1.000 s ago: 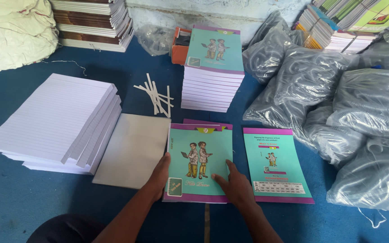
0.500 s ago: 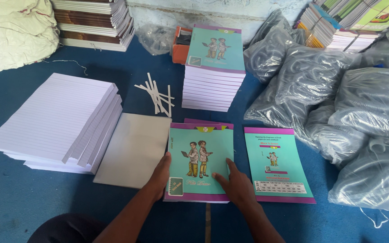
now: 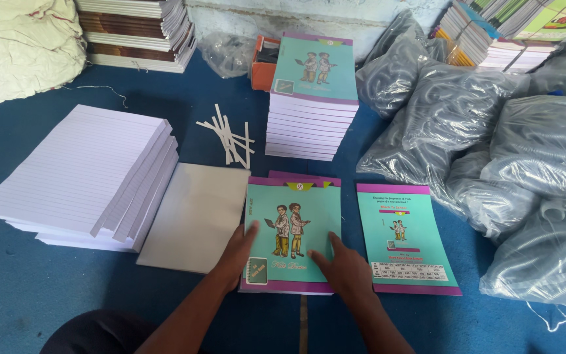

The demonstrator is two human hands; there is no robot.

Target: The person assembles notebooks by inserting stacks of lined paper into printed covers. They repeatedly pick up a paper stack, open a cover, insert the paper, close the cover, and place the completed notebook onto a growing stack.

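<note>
A teal and purple notebook cover (image 3: 293, 219) with two cartoon figures lies on the blue floor in front of me, on top of a small pile. My left hand (image 3: 238, 250) rests against its left edge, fingers flat. On its lower right part lies my right hand (image 3: 343, 265), index finger stretched toward the picture. Neither hand grips anything. A back cover sheet (image 3: 402, 236) lies just to the right. Left of the cover is a grey board sheet (image 3: 198, 215).
A big stack of ruled white paper (image 3: 86, 170) sits at left. A stack of finished notebooks (image 3: 310, 98) stands behind, with white paper strips (image 3: 227, 139) beside it. Clear plastic bags (image 3: 492, 151) pile up at right. Book stacks (image 3: 135, 29) line the back wall.
Both hands stay on the cover and have hardly shifted. The view has drifted slightly.
</note>
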